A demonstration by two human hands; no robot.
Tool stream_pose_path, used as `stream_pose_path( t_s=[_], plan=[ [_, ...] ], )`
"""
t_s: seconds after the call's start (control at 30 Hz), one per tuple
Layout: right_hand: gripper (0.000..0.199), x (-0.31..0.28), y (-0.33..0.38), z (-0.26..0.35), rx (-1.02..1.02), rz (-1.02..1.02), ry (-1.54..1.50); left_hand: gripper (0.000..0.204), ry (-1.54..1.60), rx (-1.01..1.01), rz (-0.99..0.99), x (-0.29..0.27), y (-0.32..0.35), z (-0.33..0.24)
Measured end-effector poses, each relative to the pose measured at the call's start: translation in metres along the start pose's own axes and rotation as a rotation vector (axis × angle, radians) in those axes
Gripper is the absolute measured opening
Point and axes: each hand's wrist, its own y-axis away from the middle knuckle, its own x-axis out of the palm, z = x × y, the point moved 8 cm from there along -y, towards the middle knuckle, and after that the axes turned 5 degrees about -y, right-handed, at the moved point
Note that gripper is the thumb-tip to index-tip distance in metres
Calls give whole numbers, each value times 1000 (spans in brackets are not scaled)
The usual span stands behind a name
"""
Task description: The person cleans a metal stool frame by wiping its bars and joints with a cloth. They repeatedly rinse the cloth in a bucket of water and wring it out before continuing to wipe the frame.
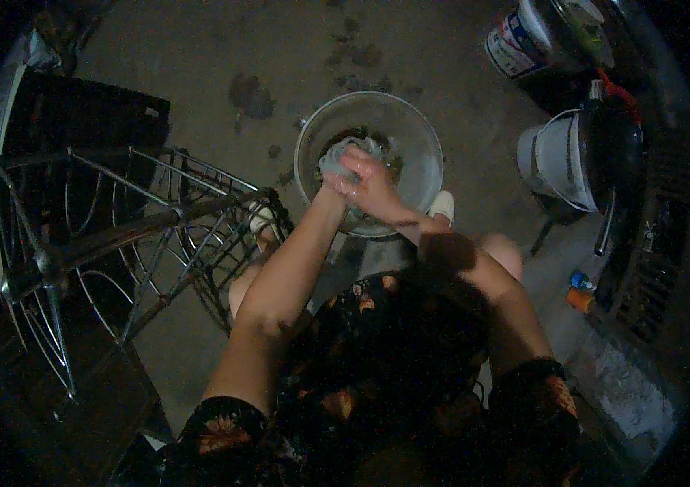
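A wide, pale round basin (435, 166) stands on the floor between my feet. Above it my two hands meet around a whitish, wet-looking crumpled piece (371, 147), either cloth or thin plastic; I cannot tell which. My right hand (369, 183) lies over the top, its fingers closed and pressed against the piece. From the left my left hand (333, 183) comes in underneath, closed against the same piece, with most of its fingers hidden. Something dark (397, 162) shows in the basin behind the hands, too dim to name.
On the left stands a metal wire rack (174, 213), close to my left leg, with a dark box (101, 114) behind it. To the right are a white bucket with a handle (552, 162), a printed pail (515, 45) and a small orange object (580, 300). Wet patches (251, 96) mark the floor.
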Motion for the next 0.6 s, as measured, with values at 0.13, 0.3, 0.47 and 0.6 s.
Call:
stream_pose_path(
  t_s=[0.13,0.3,0.47,0.6],
  plan=[
    [23,-16,-8,-62,158,-140,180,35,5,-3,-82,6,4,4],
    [28,-48,25,-159,588,-27,603,36,-134,6,-58,5,19,-22],
    [28,-72,22,-152,643,132,603,39,-263,-28,-118,-40,-4,-50],
    [29,-91,18,-134,486,-122,543,41,-611,111,-192,-21,11,-56]
  ],
)
